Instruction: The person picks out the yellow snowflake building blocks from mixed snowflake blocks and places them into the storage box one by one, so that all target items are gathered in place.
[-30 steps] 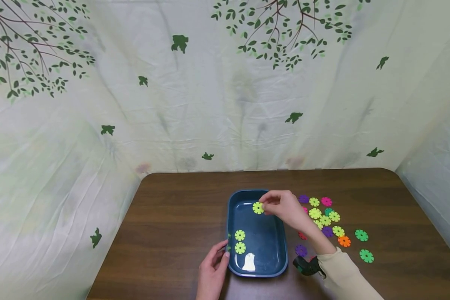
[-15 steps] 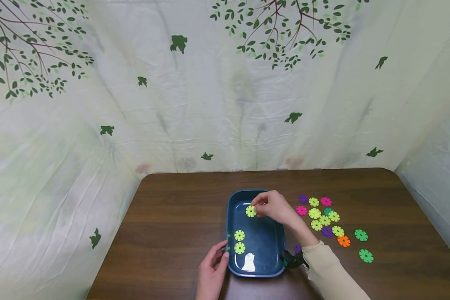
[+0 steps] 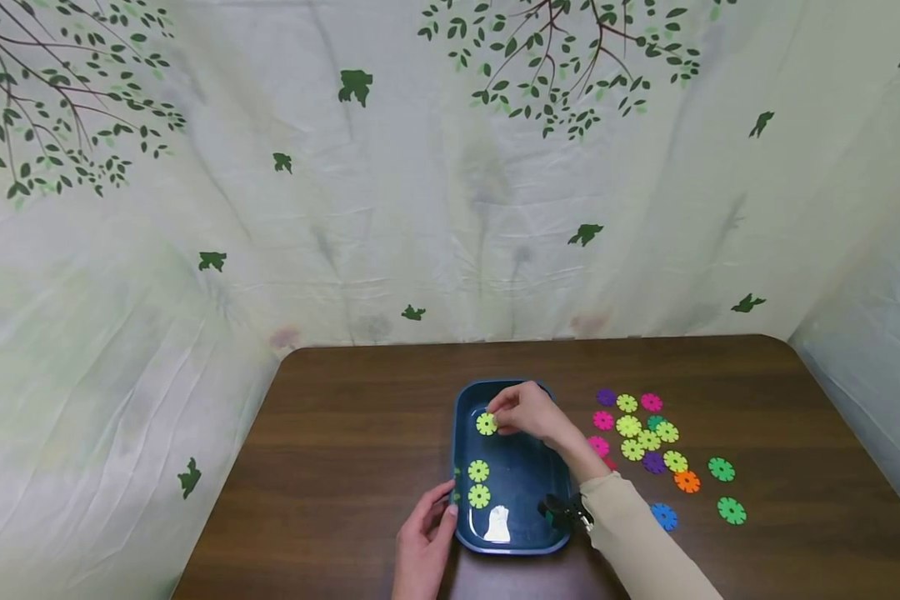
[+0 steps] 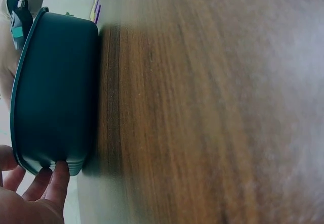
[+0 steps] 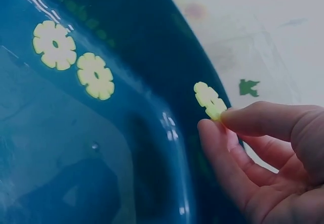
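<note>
A deep blue tray (image 3: 525,508) stands on the table, with two yellow-green flower-shaped discs (image 3: 478,483) lying inside near its left wall. My right hand (image 3: 528,410) is over the far part of the tray. Between thumb and forefinger it pinches a third yellow-green flower-shaped disc (image 5: 209,100) by its edge, held tilted above the tray floor in the right wrist view. My left hand (image 3: 425,537) is at the tray's left side and holds it there, fingers (image 4: 59,183) against the outer wall and thumb by the rim.
Several flower-shaped discs in yellow-green, pink, purple, green and orange (image 3: 687,482) lie scattered on the wooden table (image 3: 360,433) right of the tray. A blue disc (image 3: 663,517) lies beside the right sleeve. A printed cloth (image 3: 420,208) hangs behind the table.
My right hand has moved left across the tray with the pinched disc, uncovering pink discs and a blue one on the table. The left hand stays at the tray's side.
</note>
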Demonstrator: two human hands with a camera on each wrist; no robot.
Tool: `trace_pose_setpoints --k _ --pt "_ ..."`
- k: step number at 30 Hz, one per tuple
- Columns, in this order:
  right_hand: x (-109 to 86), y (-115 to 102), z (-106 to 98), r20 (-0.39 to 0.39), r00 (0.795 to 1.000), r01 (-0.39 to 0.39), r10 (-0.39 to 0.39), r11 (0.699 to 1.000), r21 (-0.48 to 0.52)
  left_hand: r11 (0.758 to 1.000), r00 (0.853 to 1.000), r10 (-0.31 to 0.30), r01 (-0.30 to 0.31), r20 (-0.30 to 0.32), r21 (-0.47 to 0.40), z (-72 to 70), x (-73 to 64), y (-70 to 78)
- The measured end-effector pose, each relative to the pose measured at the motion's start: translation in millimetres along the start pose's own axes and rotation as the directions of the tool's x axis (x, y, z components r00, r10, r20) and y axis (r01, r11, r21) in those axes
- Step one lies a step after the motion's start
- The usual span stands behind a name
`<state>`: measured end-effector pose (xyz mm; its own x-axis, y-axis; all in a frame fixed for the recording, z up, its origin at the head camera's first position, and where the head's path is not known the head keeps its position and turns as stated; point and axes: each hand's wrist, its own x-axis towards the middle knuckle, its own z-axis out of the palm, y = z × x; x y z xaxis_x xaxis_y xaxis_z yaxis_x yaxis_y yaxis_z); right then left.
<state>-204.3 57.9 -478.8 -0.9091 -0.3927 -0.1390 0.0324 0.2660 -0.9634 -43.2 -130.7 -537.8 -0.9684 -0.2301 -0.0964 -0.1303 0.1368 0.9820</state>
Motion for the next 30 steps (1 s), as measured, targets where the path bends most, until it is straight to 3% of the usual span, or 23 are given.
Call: trace_pose_setpoints --k 15,20,30 --pt "12.5 9 18 -0.017 1.0 -0.025 0.023 0.992 -0.127 0.998 1.0 -0.005 0.004 0.01 0.058 -0.6 0.0 2.1" --pt "16.1 11 23 0.008 0.999 -0.037 0.039 0.987 -0.157 0.999 1.0 0.021 -0.021 0.006 0.043 -0.3 -0.8 1.6" --pt "18.2 16 31 0.051 0.998 -0.024 0.038 0.968 -0.249 0.998 1.0 -0.01 0.01 0.004 0.057 -0.2 -0.7 5.4"
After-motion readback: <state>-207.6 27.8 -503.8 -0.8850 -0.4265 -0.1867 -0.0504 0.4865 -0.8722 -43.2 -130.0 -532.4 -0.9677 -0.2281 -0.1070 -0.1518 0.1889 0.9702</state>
